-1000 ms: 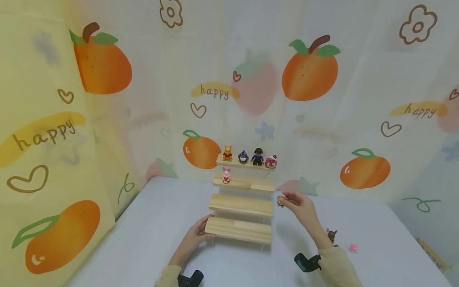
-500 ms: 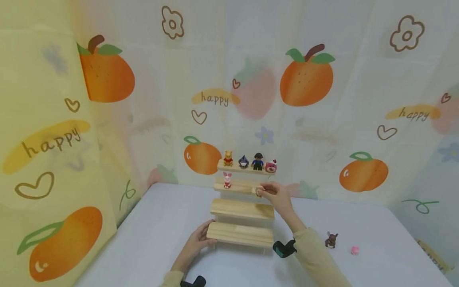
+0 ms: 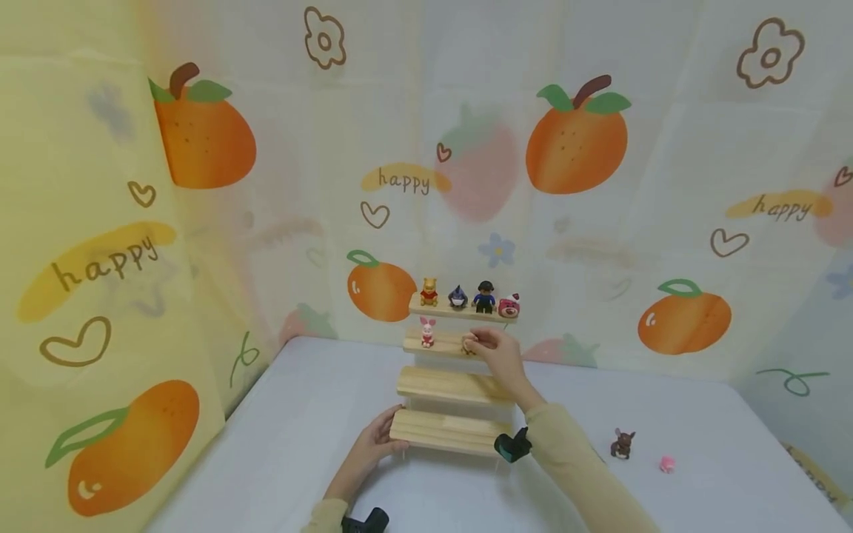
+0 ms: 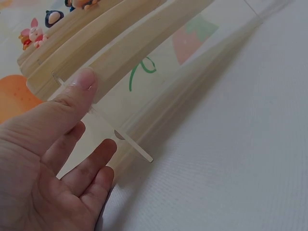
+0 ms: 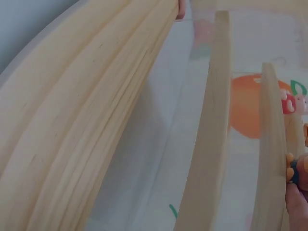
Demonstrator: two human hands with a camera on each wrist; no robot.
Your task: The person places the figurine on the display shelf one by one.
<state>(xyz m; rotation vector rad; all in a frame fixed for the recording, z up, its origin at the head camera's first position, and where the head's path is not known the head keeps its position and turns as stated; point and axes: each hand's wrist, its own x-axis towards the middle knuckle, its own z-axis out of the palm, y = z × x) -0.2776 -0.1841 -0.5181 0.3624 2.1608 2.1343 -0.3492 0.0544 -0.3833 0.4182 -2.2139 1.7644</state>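
A stepped wooden display shelf (image 3: 456, 428) with several tiers stands mid-table. My left hand (image 3: 369, 446) holds the left end of its lowest tier; in the left wrist view the thumb lies on the wood, and the fingers are bent beside a clear support. At the second tier from the top, my right hand (image 3: 504, 361) pinches a small figurine (image 3: 467, 345), mostly hidden by the fingers. In the right wrist view, the figurine (image 5: 292, 171) shows orange feet and a dark teal part by the tier's edge. A pink piglet figurine (image 3: 427, 334) stands left on that tier.
On the top tier stand a yellow bear figurine (image 3: 429, 292), a blue donkey figurine (image 3: 457, 297), a dark-capped figurine (image 3: 485, 297) and a pink bear figurine (image 3: 509, 306). A brown figurine (image 3: 623, 444) and a pink figurine (image 3: 668, 464) are on the table at right.
My right hand has moved left with the figurine, from beside the shelf to the second tier from the top, near the piglet figurine. My left hand stays on the lowest tier.
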